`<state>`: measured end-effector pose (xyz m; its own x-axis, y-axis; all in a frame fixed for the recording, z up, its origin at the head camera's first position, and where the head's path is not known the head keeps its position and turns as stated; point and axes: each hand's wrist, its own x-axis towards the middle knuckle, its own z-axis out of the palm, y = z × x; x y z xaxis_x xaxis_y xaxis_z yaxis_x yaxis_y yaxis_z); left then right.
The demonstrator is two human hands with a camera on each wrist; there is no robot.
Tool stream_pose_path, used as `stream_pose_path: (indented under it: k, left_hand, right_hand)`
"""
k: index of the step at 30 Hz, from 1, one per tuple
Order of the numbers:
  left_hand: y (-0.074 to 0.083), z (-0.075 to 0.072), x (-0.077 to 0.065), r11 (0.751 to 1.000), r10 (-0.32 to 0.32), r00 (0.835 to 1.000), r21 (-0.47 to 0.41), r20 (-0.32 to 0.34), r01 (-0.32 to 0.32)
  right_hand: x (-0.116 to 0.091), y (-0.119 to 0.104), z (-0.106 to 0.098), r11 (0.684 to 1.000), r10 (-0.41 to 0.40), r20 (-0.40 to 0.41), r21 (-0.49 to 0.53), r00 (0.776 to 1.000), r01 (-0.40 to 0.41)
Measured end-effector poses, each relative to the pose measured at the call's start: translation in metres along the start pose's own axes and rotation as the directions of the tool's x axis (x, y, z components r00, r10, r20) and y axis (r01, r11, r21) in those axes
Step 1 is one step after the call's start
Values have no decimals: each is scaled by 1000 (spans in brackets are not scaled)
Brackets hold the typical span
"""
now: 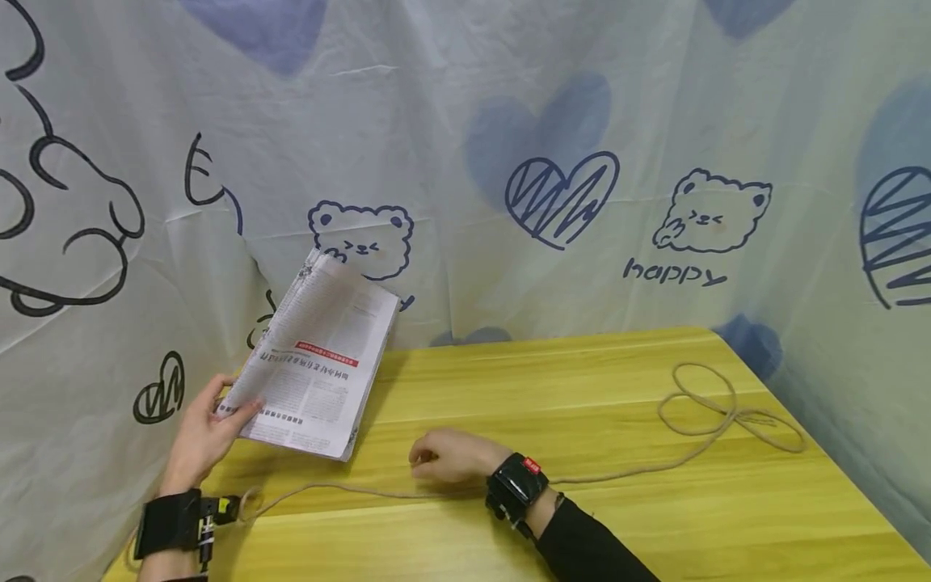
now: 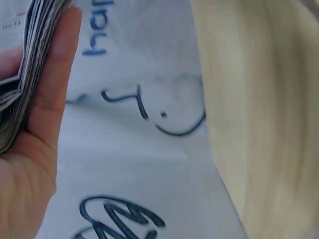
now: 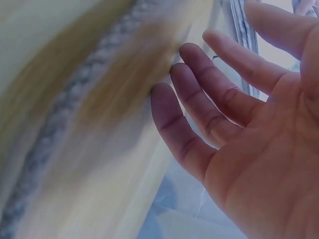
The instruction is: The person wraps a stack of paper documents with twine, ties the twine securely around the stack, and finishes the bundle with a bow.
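Observation:
My left hand (image 1: 207, 436) grips a folded stack of newspapers (image 1: 320, 364) by its lower left corner, thumb on the printed face and fingers behind. The stack is tilted up at the table's left side. In the left wrist view the layered edges of the newspapers (image 2: 36, 64) lie against the fingers. My right hand (image 1: 454, 454) is over the middle of the table, right by a thin tan rope (image 1: 618, 474). From the right wrist view, that hand (image 3: 259, 144) holds nothing, its fingers loosely bent, with the rope (image 3: 62, 112) blurred beside them.
The rope runs across the yellow wood-grain table (image 1: 553, 388) and ends in loose loops at the right. Its left part passes by the left wrist strap (image 1: 169, 524). A pale printed cloth (image 1: 451, 242) hangs behind the table and along both sides.

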<state>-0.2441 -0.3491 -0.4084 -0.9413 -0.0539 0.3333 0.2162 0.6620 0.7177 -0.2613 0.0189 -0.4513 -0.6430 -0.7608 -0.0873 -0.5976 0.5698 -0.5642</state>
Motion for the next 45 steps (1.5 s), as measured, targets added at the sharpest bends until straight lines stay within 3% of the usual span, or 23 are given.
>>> stream_pose_path:
  k: [5, 9, 12, 17, 21, 24, 29, 32, 34, 37, 40, 42, 44, 45]
  left_hand:
    - [15, 14, 2, 994, 10, 997, -108, -74, -18]
    - [23, 26, 4, 978, 0, 996, -209, -85, -18]
    - [27, 36, 6, 952, -23, 997, -305, -78, -2]
    - [32, 52, 9, 895, -76, 995, -445, -71, 37]
    - [35, 63, 8, 854, -98, 994, -516, -53, 57]
    - [42, 70, 8, 813, -90, 996, -579, -27, 58]
    - [56, 87, 7, 738, -68, 998, -672, 15, 61]
    - [62, 98, 6, 715, -69, 997, -695, 39, 76]
    - [66, 105, 6, 714, -74, 996, -694, 51, 88]
    - [70, 116, 5, 714, -75, 995, -693, 64, 99]
    - [72, 126, 3, 721, -70, 994, -684, 83, 108]
    - [73, 133, 2, 738, -59, 994, -667, 87, 102]
    - [75, 139, 1, 771, -45, 996, -631, 82, 87]
    - [75, 142, 1, 786, -39, 996, -612, 80, 80]
  right_hand:
    - [-1, 1, 0, 993, 84, -32, 83, 996, -82]
    - [1, -2, 1, 981, 143, -71, 140, 987, -132]
    - [4, -5, 1, 964, 184, -104, 213, 977, -159]
    - [9, -4, -2, 903, 219, -176, 409, 960, -131]
    - [9, -4, -6, 814, 190, -233, 581, 954, -20]
    - [10, -3, -9, 699, 161, -275, 710, 948, 87]
    - [9, 3, -16, 590, 173, -343, 787, 923, 182]
    - [4, 8, -20, 526, 216, -361, 826, 907, 203]
    - [0, 11, -22, 489, 240, -384, 841, 891, 231]
    - [-6, 16, -23, 495, 248, -448, 821, 859, 285]
    - [-13, 21, -23, 546, 235, -498, 778, 835, 310]
    - [-18, 24, -23, 567, 221, -508, 762, 833, 314]
    - [-24, 26, -23, 578, 197, -514, 748, 835, 324]
    - [-28, 27, -23, 569, 192, -509, 754, 839, 327]
